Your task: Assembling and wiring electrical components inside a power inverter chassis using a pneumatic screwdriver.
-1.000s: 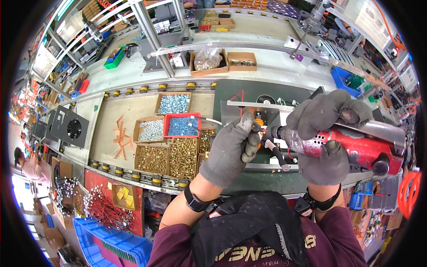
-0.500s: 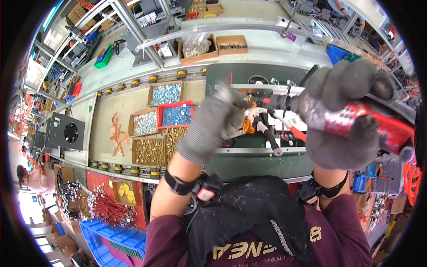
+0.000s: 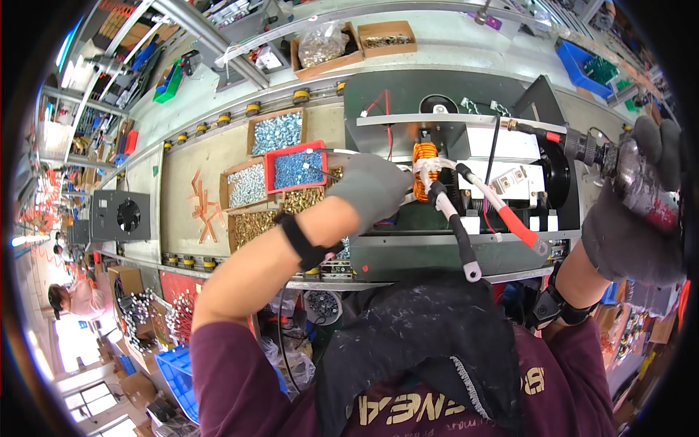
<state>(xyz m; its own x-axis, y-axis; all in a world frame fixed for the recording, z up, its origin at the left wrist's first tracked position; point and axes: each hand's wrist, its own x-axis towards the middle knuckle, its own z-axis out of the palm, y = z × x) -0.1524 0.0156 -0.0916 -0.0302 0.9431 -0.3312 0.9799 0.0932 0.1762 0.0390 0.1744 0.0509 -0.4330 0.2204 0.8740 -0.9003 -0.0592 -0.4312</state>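
Observation:
My left hand (image 3: 375, 191), in a grey glove, is closed just left of the orange wound coil (image 3: 425, 171). Two cables with metal lugs (image 3: 319, 151) stick out past its far-left side and run into its grip; its fingertips are partly hidden. My right hand (image 3: 630, 207), also gloved, wraps round a red and silver power driver (image 3: 644, 178). Its long shaft (image 3: 550, 135) points left, with the tip by the metal rail of an open dark green chassis (image 3: 415, 256). From the coil, a black-sleeved cable (image 3: 460, 240) and a red-sleeved cable (image 3: 515, 226) reach toward me, lugs bare.
Left of the chassis are a red bin of blue screws (image 3: 269, 172) and cardboard boxes of silver screws (image 3: 246, 186) and brass-coloured screws (image 3: 251, 227). Orange strips (image 3: 207, 213) lie farther left. Beyond the roller rail stand more boxes (image 3: 386, 38). A person (image 3: 76, 298) is far left.
My right hand has drawn the driver right, away from the coil. My left hand has come down beside the coil, and two lugged cables now show past it on the left.

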